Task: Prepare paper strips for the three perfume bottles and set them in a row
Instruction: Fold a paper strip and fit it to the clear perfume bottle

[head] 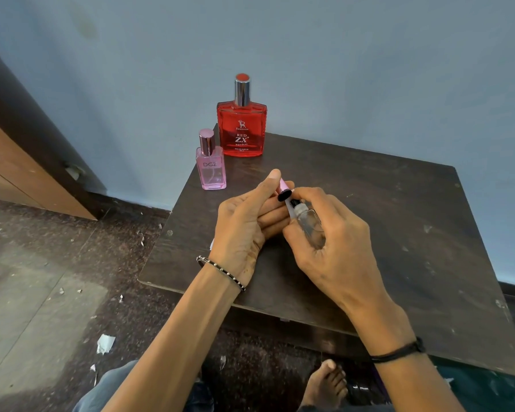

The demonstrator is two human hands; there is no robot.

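The small pink bottle (210, 168) stands right at the table's (399, 209) left edge, at about ten o'clock from the hands. A bump from an elbow could knock it to the floor (42, 263), I think. The big red bottle (241, 126) stands just behind it, at about twelve o'clock from the hands, close to the blue wall (339, 69). It looks safer, but it is tall and could tip over too.

The left hand (244, 224) is curled, and its fingers hold a pink cap (283, 190) with a dark rim (it sits just off the top of the bottle in the other hand). The cap is little and could slip out and roll away. A bit of white peeks out under this hand; I cannot tell if it is paper.

The right hand (333, 242) is wrapped around a small clear bottle (309, 224), which leans toward ten o'clock. Its spray top is bare, so a squeeze there might spray the fingers.

The clear bottle looks like smooth glass with a silver neck and a black tip. I see no strips laid out on the table, so the row is not made yet.
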